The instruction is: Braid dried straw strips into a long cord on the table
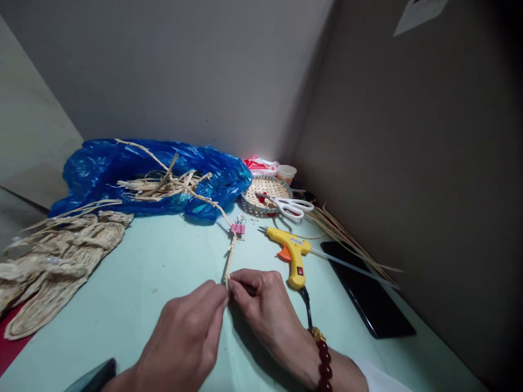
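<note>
The left hand [186, 324] and right hand [269, 307] pinch a straw braid [230, 259] at fingertips, below a pink binder clip [238, 229], left of a yellow glue gun [295, 252].

"What do you see?"

"A straw braid [230, 259], gripped along its length by a pink clip [238, 228]. The right hand [267, 307] pinches the near part between thumb and finger; the left hand [183, 326] is just beside, though I can't make out its grip."

"And around them?"

"A yellow glue gun [294, 251] to the right, white-handled scissors [291, 208] across a woven basket [256, 189], straw [163, 186] in a blue bag [98, 159]."
</note>
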`<state>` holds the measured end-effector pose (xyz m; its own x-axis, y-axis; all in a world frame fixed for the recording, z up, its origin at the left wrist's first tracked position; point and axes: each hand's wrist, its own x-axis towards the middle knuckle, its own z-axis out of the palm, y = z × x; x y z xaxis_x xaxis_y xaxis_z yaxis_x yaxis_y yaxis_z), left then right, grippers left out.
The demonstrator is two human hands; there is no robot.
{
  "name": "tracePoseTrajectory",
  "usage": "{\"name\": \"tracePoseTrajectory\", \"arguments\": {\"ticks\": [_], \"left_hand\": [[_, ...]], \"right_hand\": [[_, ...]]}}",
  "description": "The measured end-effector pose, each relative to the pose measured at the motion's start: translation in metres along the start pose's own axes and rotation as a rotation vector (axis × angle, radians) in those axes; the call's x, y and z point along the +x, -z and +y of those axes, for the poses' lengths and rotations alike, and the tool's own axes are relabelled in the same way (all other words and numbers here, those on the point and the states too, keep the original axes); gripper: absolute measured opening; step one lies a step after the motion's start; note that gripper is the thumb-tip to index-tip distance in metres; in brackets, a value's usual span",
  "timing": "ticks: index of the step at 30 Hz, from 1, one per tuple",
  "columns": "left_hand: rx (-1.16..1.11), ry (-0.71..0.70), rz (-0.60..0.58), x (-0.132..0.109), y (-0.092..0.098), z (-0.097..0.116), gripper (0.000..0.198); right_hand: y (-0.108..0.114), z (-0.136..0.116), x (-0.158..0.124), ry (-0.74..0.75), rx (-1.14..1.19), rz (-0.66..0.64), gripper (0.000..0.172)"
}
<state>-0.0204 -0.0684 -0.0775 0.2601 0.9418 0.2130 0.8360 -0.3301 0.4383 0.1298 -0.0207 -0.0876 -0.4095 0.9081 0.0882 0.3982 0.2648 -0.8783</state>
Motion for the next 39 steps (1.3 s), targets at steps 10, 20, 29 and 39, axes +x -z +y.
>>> {"name": "tracePoseTrajectory", "arguments": {"ticks": [10,20,29,39], "left_hand": [[0.580,-0.292,0.181,-0.023,-0.029,0.012,0.041],[0.054,-0.047,-0.060,-0.006,0.001,0.000,0.024],[-1.193,0.425,-0.379,0.023,0.000,-0.010,0.032],[-0.988,0.544,-0.213,0.025,0.001,-0.018,0.028]], "right_hand": [[0.007,-0.004,0.003,-0.100,0.305,-0.180,0.028],[0.003,-0.001,0.004,-0.118,0.352,-0.129,0.019],[0.013,-0.015,0.000,0.002,0.430,-0.182,0.028],[0.017,-0.010,-0.002,0.031,-0.111,-0.124,0.027]]}}
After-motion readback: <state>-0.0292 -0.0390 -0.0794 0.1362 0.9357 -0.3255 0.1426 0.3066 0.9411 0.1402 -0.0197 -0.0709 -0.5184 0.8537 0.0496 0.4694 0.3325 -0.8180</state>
